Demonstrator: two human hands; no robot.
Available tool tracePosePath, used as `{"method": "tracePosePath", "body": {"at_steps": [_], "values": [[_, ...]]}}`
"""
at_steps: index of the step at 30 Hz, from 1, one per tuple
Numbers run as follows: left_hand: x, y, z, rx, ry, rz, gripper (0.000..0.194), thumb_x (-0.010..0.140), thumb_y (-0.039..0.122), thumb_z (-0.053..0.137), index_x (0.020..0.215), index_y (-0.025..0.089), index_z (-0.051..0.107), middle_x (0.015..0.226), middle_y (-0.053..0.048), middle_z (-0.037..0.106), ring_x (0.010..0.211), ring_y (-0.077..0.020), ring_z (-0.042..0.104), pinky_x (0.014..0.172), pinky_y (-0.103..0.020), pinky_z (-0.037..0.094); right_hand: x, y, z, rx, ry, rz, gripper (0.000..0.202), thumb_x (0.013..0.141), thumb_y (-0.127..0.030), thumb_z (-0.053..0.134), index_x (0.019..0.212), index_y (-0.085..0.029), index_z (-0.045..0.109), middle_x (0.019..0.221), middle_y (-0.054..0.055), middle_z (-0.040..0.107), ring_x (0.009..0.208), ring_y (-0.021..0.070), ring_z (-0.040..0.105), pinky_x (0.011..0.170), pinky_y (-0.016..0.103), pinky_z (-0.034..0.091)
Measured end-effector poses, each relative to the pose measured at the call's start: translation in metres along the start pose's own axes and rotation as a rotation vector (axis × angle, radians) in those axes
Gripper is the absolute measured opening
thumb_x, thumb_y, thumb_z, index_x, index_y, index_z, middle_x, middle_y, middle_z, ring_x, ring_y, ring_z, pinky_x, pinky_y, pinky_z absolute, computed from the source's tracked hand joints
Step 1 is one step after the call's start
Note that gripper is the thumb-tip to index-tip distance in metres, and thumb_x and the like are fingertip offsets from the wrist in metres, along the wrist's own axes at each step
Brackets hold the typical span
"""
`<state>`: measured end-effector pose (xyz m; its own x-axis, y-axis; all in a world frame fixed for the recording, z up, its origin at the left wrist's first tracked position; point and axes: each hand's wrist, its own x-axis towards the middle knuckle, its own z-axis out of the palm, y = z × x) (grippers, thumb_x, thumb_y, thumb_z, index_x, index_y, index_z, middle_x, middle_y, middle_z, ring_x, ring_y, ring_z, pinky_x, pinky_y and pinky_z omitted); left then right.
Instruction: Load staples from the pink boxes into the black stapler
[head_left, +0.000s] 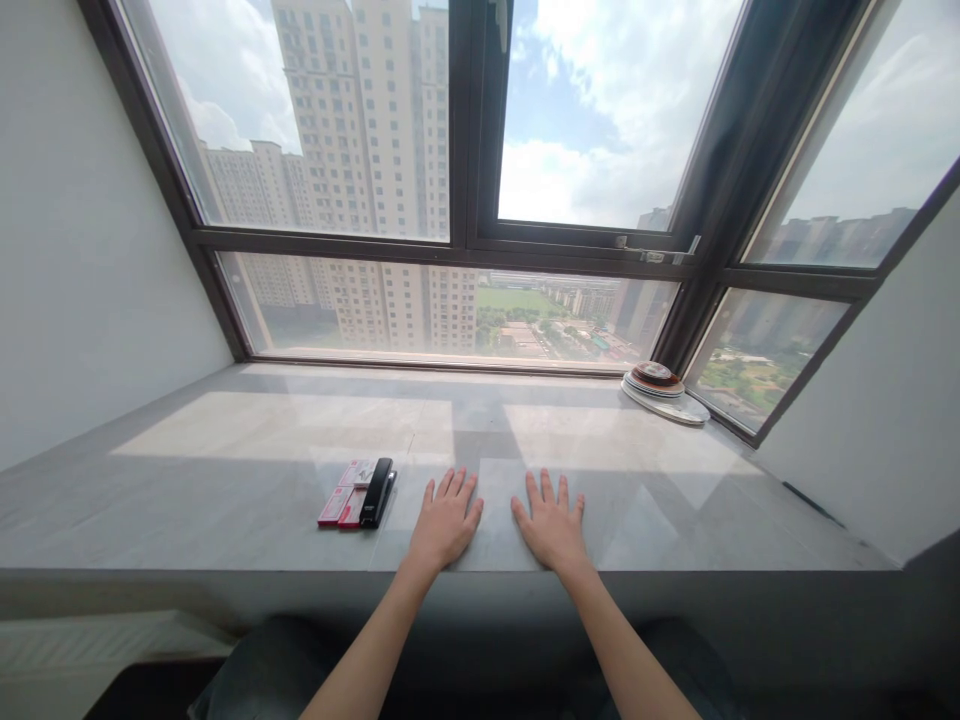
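Near the bottom centre of the frame, the left hand (442, 522) is resting palm down on the pale windowsill (637, 515), its fingers lying spread and released. Just right of centre, the right hand (553, 522) is lying the same way, fingers fanned and relaxed, their tips pointing towards the top of the frame. The two hands are resting near each other, a strip of bare sill showing between them.

In the lower left-centre of the frame, a black stapler (376, 493) is sitting near the left hand, apart from it. Small red-and-white boxes (335, 506) are lying flat against the stapler's left side. At the right, by the window corner, a stack of round discs (654, 386) is standing on the sill, the broadest one showing at its base. Across the upper frame, dark window frames (465, 254) are crossing the view, and a high-rise building (360, 120) is rising behind the glass at upper left.
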<state>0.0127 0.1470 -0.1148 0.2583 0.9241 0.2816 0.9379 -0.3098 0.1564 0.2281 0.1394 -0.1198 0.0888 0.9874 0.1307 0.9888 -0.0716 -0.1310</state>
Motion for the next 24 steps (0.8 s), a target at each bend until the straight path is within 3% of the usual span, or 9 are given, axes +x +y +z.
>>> {"method": "tracePosePath", "body": {"at_steps": [11,24], "values": [[0.0041,0.0027,-0.0063,-0.021,-0.021,-0.012,0.054,0.104,0.048,0.030,0.155,0.031,0.037,0.165,-0.002,0.029,0.153,-0.0256,0.021,0.123,-0.052,0.015,0.0021,-0.0007,-0.0045,-0.015,-0.016,0.005,0.073,0.099,-0.065,0.021,0.162,-0.028,0.020,0.169,0.007,0.010,0.154,0.0362,0.000,0.117,0.062,-0.004],[0.0088,-0.0017,-0.0001,-0.024,-0.046,0.004,0.060,0.103,0.055,0.029,0.158,0.034,0.030,0.166,0.000,0.022,0.154,-0.0251,0.016,0.124,-0.054,0.013,0.0093,0.0011,-0.0056,0.009,0.007,0.000,0.073,0.098,-0.067,0.024,0.161,-0.029,0.024,0.169,0.006,0.012,0.154,0.0378,0.004,0.118,0.064,-0.001]]}}
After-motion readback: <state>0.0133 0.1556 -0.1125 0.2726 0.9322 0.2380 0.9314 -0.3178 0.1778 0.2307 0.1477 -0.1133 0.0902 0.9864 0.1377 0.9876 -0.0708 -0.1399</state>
